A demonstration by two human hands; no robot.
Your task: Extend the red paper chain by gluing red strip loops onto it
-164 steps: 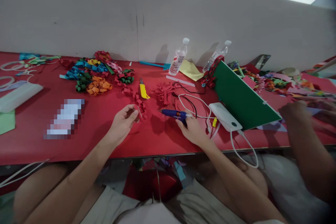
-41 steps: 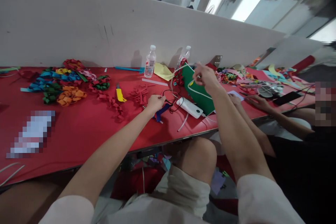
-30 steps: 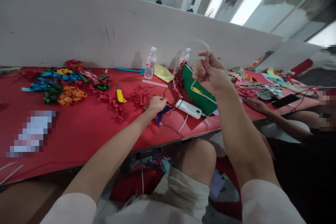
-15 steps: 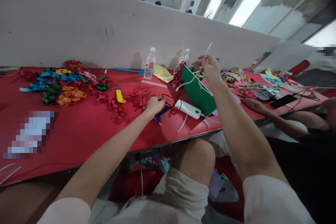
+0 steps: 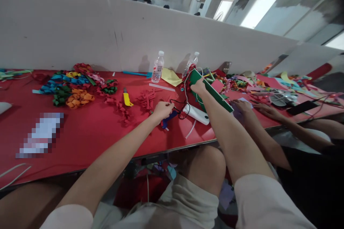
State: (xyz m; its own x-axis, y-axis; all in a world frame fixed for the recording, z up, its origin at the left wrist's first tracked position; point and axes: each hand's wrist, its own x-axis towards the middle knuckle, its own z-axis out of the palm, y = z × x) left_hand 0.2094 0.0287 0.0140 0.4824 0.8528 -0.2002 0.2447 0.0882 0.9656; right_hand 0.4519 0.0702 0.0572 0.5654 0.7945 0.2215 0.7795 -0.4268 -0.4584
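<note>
My left hand (image 5: 162, 111) is closed in a pinch on a black cord (image 5: 179, 101), which loops over to a white power bank-like device (image 5: 196, 114). Below those fingers lies a dark blue tool (image 5: 170, 118), its shape partly covered. My right hand (image 5: 198, 86) is closed at the front of a tilted green board (image 5: 216, 94). A thin white cable (image 5: 186, 87) loops around that hand and appears gripped in it, though the fingertips are hidden. Beside the device lies a translucent stick (image 5: 190, 129).
A yellow cutter (image 5: 127, 98) and curled red paper strips (image 5: 146, 98) lie left of my hands. Two plastic bottles (image 5: 157, 67) stand by the white partition (image 5: 80, 35). Coloured paper chains (image 5: 72, 86) are piled left. A co-worker's hand (image 5: 243, 107) rests on paper at right.
My right hand has come down from above the green board to its front, lowering the white cable. The board has tilted. My left hand stays pinched. A co-worker's hand has appeared at right.
</note>
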